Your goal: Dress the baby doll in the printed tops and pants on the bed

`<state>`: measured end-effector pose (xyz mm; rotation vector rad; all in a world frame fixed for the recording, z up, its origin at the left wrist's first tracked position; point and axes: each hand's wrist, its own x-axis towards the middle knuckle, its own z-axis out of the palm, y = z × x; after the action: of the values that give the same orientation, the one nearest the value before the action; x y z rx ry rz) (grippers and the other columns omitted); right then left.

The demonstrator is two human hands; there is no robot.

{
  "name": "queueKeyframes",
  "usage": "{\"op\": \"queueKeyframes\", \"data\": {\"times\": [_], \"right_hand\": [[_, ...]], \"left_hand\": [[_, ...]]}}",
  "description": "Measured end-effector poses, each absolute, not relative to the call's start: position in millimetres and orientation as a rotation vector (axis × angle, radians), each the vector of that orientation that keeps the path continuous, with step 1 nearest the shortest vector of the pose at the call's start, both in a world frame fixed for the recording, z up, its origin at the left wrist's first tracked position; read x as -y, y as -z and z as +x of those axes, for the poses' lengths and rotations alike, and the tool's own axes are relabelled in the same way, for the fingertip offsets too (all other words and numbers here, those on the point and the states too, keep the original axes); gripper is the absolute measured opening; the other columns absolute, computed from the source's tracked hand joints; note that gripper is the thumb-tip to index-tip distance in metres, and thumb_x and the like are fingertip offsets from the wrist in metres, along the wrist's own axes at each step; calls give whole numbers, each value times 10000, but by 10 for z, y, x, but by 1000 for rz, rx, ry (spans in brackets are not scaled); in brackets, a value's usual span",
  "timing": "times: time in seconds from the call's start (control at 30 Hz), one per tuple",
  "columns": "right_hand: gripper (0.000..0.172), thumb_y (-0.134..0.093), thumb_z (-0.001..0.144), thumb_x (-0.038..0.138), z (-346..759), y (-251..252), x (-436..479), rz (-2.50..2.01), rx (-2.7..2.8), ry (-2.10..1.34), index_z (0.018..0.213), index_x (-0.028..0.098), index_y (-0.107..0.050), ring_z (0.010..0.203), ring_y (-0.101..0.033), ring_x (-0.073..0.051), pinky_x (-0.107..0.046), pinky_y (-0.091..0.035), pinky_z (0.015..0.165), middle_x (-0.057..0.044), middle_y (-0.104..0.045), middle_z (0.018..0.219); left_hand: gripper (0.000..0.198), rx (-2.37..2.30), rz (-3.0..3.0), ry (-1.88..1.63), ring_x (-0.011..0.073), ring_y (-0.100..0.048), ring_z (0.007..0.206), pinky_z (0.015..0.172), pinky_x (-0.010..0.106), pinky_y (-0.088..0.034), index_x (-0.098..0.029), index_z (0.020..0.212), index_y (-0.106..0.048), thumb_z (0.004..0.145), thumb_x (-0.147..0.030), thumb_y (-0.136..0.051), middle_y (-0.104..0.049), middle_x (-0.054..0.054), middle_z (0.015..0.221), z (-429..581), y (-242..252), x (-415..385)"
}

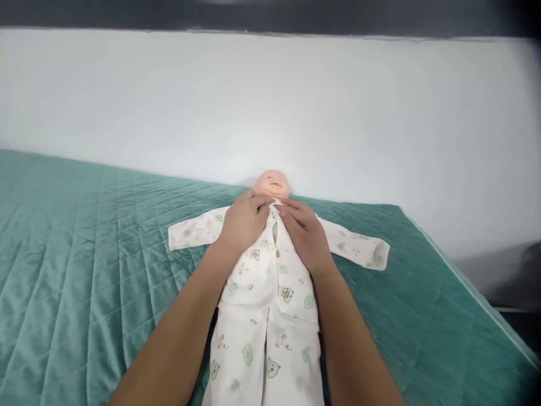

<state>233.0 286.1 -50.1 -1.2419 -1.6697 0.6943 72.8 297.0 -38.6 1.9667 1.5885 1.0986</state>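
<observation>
A baby doll (273, 181) lies on its back, its head toward the wall. It wears a white printed jacket (253, 282) with long sleeves spread out to both sides, and matching trousers (291, 361). My left hand (245, 217) pinches the jacket's front edge just below the doll's neck. Opposite it, my right hand (306, 228) grips the other front edge, fingers closed on the cloth. The two edges meet between my fingertips, with a small gap below them. Farther down the front a button (271, 248) shows. My fingers partly hide the collar.
A green quilted cover (105, 270) lies under the doll, with a pale piped edge (465, 282) on the right. Behind the doll's head rises a white wall (270, 101), with a dark band (270, 17) along its top.
</observation>
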Motion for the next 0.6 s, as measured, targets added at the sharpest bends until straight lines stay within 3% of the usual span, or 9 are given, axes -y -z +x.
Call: {"op": "queueKeyframes", "data": {"times": [0.2,0.43,0.6], "right_hand": [[333,-484,979,420,2349,494,-2908,-1240,1806,-716,1206,394,-725,1416,-406,-253,-537,-246,1212,36,-588,1433],[343,-499,965,431,2378,518,-2855,-1179,1771,-739,1214,348,-720,1440,-398,-223,-487,-248,1230,15,-555,1477],[455,-490,976,472,2386,614,-2450,-1148,1789,-708,1400,339,-586,1501,-326,-198,-450,-208,1265,-6,-424,1593]], "left_hand": [[363,-1490,1916,-1213,210,-629,1042,927,352,-478,-284,1107,-757,939,-196,-448,-667,40,1057,725,413,-3000],[340,-1454,1975,-1281,202,-618,1075,974,338,-470,-256,1096,-748,941,-182,-454,-680,42,1063,680,433,-2919],[330,-1429,2089,-1338,206,-583,1154,1065,360,-429,-221,1113,-719,973,-187,-422,-679,66,1138,641,489,-2651]]}}
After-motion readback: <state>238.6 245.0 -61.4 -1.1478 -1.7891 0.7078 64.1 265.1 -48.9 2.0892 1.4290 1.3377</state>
